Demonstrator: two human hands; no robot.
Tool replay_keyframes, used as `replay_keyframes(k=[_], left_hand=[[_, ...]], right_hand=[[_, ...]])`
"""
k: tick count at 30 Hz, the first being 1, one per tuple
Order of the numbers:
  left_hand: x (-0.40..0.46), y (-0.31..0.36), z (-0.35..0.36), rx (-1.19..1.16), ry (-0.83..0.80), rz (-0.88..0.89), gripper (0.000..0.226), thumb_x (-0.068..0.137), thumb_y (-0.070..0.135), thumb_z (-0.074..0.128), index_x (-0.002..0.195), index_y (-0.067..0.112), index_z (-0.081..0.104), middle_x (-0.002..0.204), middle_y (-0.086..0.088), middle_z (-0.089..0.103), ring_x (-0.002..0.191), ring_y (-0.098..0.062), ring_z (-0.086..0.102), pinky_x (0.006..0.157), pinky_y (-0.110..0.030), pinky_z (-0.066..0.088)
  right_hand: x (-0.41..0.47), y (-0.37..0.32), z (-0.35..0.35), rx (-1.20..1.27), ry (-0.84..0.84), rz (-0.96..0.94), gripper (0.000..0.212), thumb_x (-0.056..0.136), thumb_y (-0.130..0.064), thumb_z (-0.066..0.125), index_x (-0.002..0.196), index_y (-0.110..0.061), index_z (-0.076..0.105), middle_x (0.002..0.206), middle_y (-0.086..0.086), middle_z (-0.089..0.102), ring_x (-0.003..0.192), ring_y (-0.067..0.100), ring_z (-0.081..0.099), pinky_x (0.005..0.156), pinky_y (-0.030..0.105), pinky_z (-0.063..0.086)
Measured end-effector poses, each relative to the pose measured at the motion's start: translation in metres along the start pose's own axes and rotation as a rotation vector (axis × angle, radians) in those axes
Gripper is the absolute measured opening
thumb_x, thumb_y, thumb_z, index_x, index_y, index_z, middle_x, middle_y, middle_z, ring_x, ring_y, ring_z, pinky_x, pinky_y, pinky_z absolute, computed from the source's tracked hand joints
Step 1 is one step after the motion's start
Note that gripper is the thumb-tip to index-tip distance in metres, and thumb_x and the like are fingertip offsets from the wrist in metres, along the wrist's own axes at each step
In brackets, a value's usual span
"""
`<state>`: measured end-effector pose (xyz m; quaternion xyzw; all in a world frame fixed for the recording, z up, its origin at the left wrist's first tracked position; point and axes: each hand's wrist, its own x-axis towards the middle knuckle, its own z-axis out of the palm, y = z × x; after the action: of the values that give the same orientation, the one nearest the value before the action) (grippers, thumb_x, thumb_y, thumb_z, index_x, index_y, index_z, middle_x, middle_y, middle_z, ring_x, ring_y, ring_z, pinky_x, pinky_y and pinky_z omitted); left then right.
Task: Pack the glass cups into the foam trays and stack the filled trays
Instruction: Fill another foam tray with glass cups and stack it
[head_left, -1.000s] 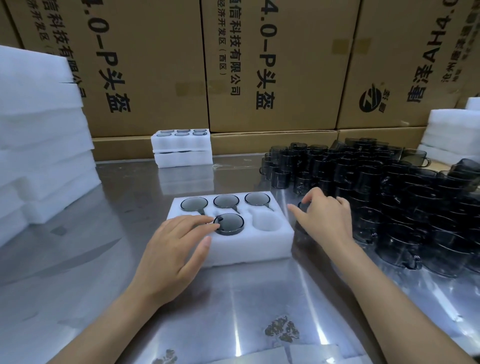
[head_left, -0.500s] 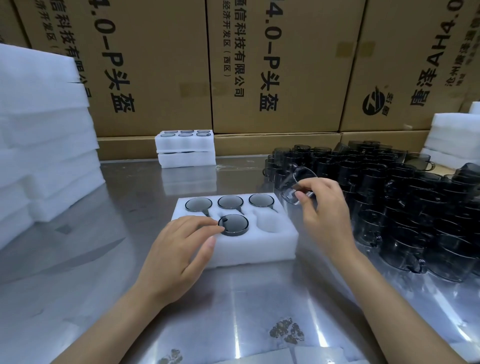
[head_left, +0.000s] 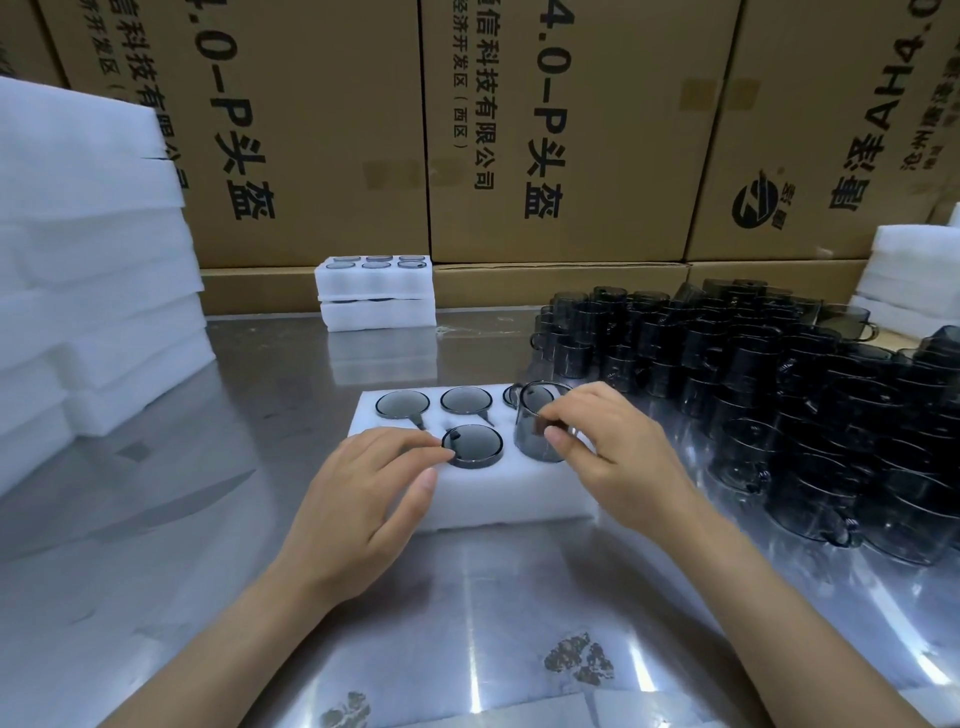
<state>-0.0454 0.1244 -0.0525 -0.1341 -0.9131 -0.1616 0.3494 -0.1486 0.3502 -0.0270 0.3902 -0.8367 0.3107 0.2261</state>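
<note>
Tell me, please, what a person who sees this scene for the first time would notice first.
Probably the crowd of dark smoked-glass cups massed on the steel table at the right. Next, at the centre, the white foam tray, where the right hand lowers a glass cup over the front right pocket while the left hand rests on the tray beside a seated cup. Brown cartons wall the back.

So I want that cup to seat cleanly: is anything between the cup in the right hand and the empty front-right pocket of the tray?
Nothing visible. The right hand holds the cup upright right over the front-right pocket of the foam tray. The left hand rests by the front-middle cup, clear of that pocket. The pocket itself is hidden behind the cup.
</note>
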Motion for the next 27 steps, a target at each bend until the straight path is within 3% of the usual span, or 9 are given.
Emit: replay_keyframes(k=[5, 9, 12, 15, 18, 20, 22, 24, 27], left_hand=[[0.0, 0.0, 0.0, 0.007, -0.005, 0.004, 0.043, 0.096, 0.033, 0.03, 0.109, 0.02, 0.069, 0.113, 0.01, 0.063, 0.11, -0.01, 0.054, 0.091, -0.034, 0.04], [0.002, 0.002, -0.001, 0.027, 0.003, 0.011, 0.043, 0.096, 0.033, 0.031, 0.108, 0.019, 0.069, 0.111, 0.009, 0.064, 0.108, -0.014, 0.057, 0.091, -0.034, 0.041], [0.007, 0.01, -0.002, 0.064, 0.01, 0.051, 0.041, 0.095, 0.032, 0.034, 0.11, 0.016, 0.069, 0.113, 0.006, 0.065, 0.108, -0.017, 0.059, 0.093, -0.034, 0.041], [0.016, 0.019, -0.001, 0.109, -0.063, 0.121, 0.042, 0.094, 0.034, 0.038, 0.12, 0.014, 0.064, 0.125, 0.003, 0.061, 0.116, -0.019, 0.056, 0.1, -0.037, 0.041], [0.03, 0.029, 0.003, 0.11, -0.199, 0.121, 0.054, 0.093, 0.044, 0.032, 0.141, 0.021, 0.045, 0.148, 0.008, 0.039, 0.138, -0.013, 0.035, 0.115, -0.035, 0.022], [0.04, 0.033, 0.008, 0.108, -0.266, 0.141, 0.061, 0.092, 0.051, 0.026, 0.147, 0.026, 0.026, 0.154, 0.014, 0.018, 0.143, -0.004, 0.015, 0.117, -0.026, 0.004], [0.047, 0.034, 0.015, 0.126, -0.312, 0.174, 0.064, 0.092, 0.053, 0.023, 0.149, 0.026, 0.018, 0.156, 0.015, 0.009, 0.144, -0.001, 0.006, 0.116, -0.022, -0.005], [0.049, 0.034, 0.02, 0.123, -0.323, 0.186, 0.064, 0.093, 0.053, 0.026, 0.15, 0.024, 0.021, 0.156, 0.013, 0.013, 0.144, -0.003, 0.011, 0.117, -0.025, -0.002], [0.041, 0.032, 0.021, 0.087, -0.269, 0.167, 0.06, 0.092, 0.048, 0.032, 0.143, 0.019, 0.04, 0.149, 0.007, 0.037, 0.138, -0.01, 0.034, 0.116, -0.032, 0.013]], right_hand=[[0.0, 0.004, -0.004, 0.062, -0.062, 0.077, 0.02, 0.084, -0.033, 0.041, 0.089, -0.031, 0.061, 0.089, -0.019, 0.058, 0.102, -0.008, 0.041, 0.076, 0.032, 0.042], [-0.002, 0.002, -0.002, 0.014, 0.018, 0.048, 0.019, 0.085, -0.033, 0.043, 0.087, -0.03, 0.062, 0.084, -0.022, 0.058, 0.101, -0.007, 0.04, 0.068, 0.029, 0.039], [-0.003, 0.001, -0.001, 0.024, 0.159, 0.056, 0.028, 0.087, -0.031, 0.045, 0.104, -0.031, 0.068, 0.095, -0.029, 0.06, 0.111, -0.005, 0.041, 0.073, 0.02, 0.042], [-0.003, 0.0, 0.0, 0.042, 0.162, 0.083, 0.043, 0.089, -0.032, 0.039, 0.128, -0.035, 0.056, 0.123, -0.032, 0.053, 0.126, -0.009, 0.033, 0.087, 0.003, 0.031], [-0.002, 0.002, 0.003, 0.003, 0.049, 0.097, 0.05, 0.09, -0.039, 0.033, 0.14, -0.037, 0.04, 0.14, -0.035, 0.033, 0.131, -0.017, 0.018, 0.09, -0.002, 0.02], [-0.002, 0.005, 0.007, -0.033, -0.005, 0.103, 0.053, 0.091, -0.044, 0.029, 0.143, -0.039, 0.034, 0.141, -0.04, 0.023, 0.129, -0.024, 0.009, 0.093, 0.002, 0.019], [-0.003, 0.006, 0.01, -0.034, -0.042, 0.103, 0.049, 0.095, -0.041, 0.032, 0.144, -0.036, 0.033, 0.141, -0.039, 0.02, 0.124, -0.029, 0.004, 0.097, -0.001, 0.012], [-0.003, 0.007, 0.012, -0.038, -0.07, 0.099, 0.044, 0.099, -0.033, 0.038, 0.143, -0.032, 0.037, 0.143, -0.032, 0.027, 0.125, -0.027, 0.007, 0.098, -0.004, 0.005], [-0.004, 0.005, 0.014, -0.073, -0.102, 0.091, 0.043, 0.099, -0.031, 0.041, 0.141, -0.034, 0.041, 0.145, -0.028, 0.032, 0.129, -0.018, 0.015, 0.1, -0.002, 0.004]])
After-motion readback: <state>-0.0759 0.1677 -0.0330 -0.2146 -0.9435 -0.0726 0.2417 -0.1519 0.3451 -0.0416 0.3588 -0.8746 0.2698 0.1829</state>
